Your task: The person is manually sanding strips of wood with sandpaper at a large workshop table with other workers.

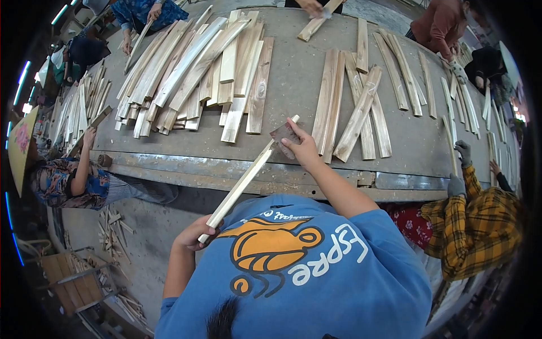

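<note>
My left hand (195,232) grips the lower end of a narrow, pale wooden strip (239,193) near my waist. The strip slants up and away to the right, over the table's near edge. Near its far end, my right hand (300,144) pinches a small brownish-grey sheet (283,134) against the wood. Whether this is sandpaper or a thin scraper, I cannot tell. The sheet hides part of the strip, whose tip pokes out beyond it.
The grey worktable (292,80) bears a heap of wooden boards (186,72) on the left and several loose boards (355,114) on the right. A person in a checked shirt (470,229) works at right, another in a patterned top (76,182) at left. A wooden rack (72,282) stands lower left.
</note>
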The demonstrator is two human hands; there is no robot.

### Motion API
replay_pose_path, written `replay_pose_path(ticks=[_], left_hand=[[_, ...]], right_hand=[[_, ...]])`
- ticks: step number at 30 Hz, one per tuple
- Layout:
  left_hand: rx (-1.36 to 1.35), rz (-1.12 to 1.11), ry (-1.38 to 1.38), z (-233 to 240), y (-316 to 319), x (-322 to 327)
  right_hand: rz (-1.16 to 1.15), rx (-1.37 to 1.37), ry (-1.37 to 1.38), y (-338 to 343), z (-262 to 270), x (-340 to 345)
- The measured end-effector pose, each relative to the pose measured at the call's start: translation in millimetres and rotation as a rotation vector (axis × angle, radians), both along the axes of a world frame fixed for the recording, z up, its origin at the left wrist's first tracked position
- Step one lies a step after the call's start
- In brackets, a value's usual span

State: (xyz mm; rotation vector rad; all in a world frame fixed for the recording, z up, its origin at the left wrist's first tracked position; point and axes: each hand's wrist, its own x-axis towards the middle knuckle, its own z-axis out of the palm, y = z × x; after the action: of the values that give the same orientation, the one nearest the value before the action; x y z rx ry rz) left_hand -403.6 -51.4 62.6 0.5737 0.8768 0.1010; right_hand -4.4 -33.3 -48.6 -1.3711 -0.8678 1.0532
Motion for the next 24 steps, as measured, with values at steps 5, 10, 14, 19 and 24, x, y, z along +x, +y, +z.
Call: replay_pose_path(ticks=[5, 10, 14, 19, 24], left_hand=[[0.023, -0.015, 0.034, 3, 4, 2], [0.005, -0.006, 0.032, 4, 4, 1], [0.037, -0.026, 0.021, 5, 6, 2], [0.014, -0.004, 0.015, 9, 5, 3], [0.048, -0.032, 0.035, 9, 6, 3]], right_hand=[[-0.045, -0.009, 0.032, 7, -3, 11], [-0.012, -0.021, -0.035, 2, 10, 3], [-0.012, -0.012, -0.028, 4, -1, 12], [-0.014, -0.028, -0.082, -6, 12, -6], [-0.148, -0.011, 0.040, 2, 5, 2]])
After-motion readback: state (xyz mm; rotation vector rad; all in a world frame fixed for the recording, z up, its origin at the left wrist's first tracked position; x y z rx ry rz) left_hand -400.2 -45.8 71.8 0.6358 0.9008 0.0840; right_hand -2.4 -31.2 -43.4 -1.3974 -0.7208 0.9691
